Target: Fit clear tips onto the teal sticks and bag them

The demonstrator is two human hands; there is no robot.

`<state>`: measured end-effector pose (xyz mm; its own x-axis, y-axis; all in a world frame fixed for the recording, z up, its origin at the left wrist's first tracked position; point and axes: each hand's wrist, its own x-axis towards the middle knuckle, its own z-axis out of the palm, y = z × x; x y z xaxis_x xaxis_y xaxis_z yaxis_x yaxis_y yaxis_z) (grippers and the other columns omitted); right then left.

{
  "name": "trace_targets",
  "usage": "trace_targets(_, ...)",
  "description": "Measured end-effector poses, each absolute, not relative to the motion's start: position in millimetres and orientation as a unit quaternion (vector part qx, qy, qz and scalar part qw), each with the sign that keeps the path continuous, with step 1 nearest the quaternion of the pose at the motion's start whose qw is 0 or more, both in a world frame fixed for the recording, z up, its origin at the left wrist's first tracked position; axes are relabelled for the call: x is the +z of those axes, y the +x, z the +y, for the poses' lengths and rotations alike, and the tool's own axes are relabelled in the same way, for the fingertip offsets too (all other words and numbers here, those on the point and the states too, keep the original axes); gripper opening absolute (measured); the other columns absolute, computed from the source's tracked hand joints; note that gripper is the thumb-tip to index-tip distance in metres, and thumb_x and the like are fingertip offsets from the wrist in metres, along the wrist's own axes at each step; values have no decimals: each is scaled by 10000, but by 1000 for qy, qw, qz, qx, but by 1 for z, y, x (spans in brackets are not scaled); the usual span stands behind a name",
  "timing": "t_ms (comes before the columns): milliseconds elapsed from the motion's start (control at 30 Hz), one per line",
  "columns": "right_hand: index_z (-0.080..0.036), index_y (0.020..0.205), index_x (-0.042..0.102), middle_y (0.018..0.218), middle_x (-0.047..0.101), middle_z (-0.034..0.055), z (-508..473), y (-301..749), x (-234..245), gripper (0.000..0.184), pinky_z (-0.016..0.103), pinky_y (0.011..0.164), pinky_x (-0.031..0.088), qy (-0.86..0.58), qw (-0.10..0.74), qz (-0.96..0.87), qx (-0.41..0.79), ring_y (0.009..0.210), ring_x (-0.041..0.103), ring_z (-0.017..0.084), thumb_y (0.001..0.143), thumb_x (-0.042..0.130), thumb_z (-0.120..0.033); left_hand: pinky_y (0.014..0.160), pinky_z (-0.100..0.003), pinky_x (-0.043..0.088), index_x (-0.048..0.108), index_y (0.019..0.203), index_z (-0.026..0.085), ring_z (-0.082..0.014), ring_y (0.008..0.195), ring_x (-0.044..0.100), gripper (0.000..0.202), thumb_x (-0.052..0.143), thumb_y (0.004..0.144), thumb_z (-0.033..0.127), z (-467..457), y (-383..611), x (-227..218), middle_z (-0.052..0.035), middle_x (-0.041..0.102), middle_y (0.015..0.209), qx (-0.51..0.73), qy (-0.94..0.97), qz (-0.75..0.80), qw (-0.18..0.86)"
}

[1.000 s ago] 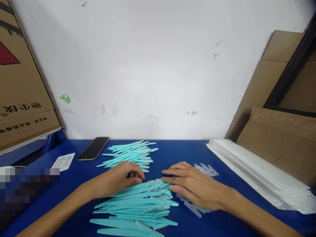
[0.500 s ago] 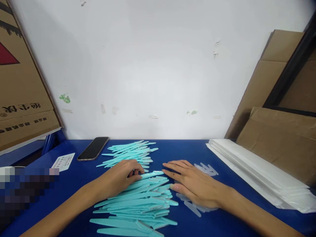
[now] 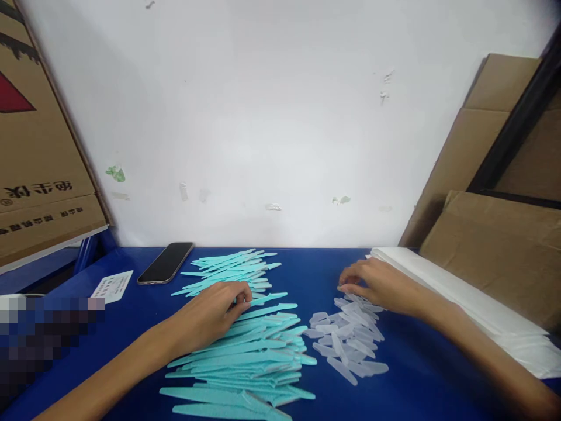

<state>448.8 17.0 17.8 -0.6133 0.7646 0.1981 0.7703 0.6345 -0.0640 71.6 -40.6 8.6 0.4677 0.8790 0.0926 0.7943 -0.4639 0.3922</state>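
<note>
My left hand point(image 3: 221, 307) is closed with thumb and fingers around the handle of a teal eyebrow razor point(image 3: 272, 297), whose head points right. Below it on the table lies a large pile of similar teal razors point(image 3: 245, 356); a second pile point(image 3: 232, 269) spreads behind my hand. At the far edge of a heap of clear plastic blade caps point(image 3: 350, 336), my right hand point(image 3: 372, 283) has its fingers curled in and thumb close to the fingertips. What is between those fingertips, if anything, is hidden.
A dark phone point(image 3: 166, 263) and a white printed card point(image 3: 113, 286) lie on the blue table point(image 3: 421, 362) at left. White folded sheets or bags point(image 3: 456, 304) are stacked at right. Cardboard boxes point(image 3: 495, 251) flank both sides, with a white wall point(image 3: 280, 128) behind.
My right hand has moved right and away from the razors, its spread fingers now curled, uncovering the caps. The razor in my left hand sits slightly farther back and left.
</note>
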Motion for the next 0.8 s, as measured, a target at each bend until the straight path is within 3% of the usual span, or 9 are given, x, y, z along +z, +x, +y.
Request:
trace_targets(167,-255,932,764,926,749,59,12,447,18,266,347,710,505,-416,90,-902,69,869,688,257,928,636,-489,669,-286,410,614,1006,232,-193,759,593,211,457,1018,372,-36,69,2,-24,682,907,165,849,482,138)
trace_targets(300,-243,931,732,927,730,60,9,440,14,311,340,713,496,-397,98,-907,101,864,665,235,973,564,-502,678,-284,411,615,1005,242,-190,782,595,196,459,1022,359,-37,71,2,-13,682,930,172,852,476,137)
trace_targets(600,-232,924,621,920,707,36,7,433,8,219,347,762,463,-374,129,-917,46,851,647,219,1039,482,-357,743,-306,429,615,1041,249,-211,865,605,212,434,1033,359,-41,75,5,-24,669,976,177,840,494,136)
trace_targets(800,-241,1056,519,839,689,7,-2,422,10,231,273,588,423,-393,182,-899,58,640,613,155,1087,333,-375,744,-329,434,609,1077,251,-204,813,586,224,416,1045,360,-42,76,4,-25,643,947,184,840,495,122)
